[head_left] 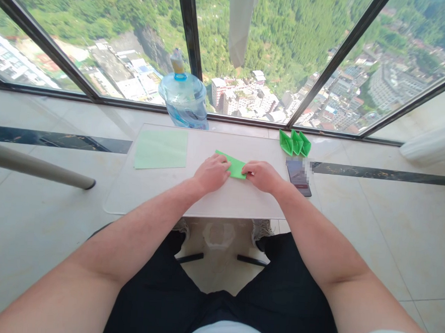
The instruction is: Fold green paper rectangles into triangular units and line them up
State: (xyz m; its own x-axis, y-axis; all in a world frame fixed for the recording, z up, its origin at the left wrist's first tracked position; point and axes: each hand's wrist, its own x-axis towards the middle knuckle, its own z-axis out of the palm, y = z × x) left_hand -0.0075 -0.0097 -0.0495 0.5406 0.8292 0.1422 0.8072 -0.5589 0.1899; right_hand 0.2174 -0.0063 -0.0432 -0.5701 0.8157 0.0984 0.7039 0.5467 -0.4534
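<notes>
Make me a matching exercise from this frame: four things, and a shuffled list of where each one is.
Things
1. green strip
2. pale sheet
3. phone
4. bottle

Places
A. beyond the far edge of the table
B. to the right of the right hand
C. touched by both hands
D. flat on the table, to the left of the left hand

Pairs: 1-C, 2-D, 3-B, 4-A
</notes>
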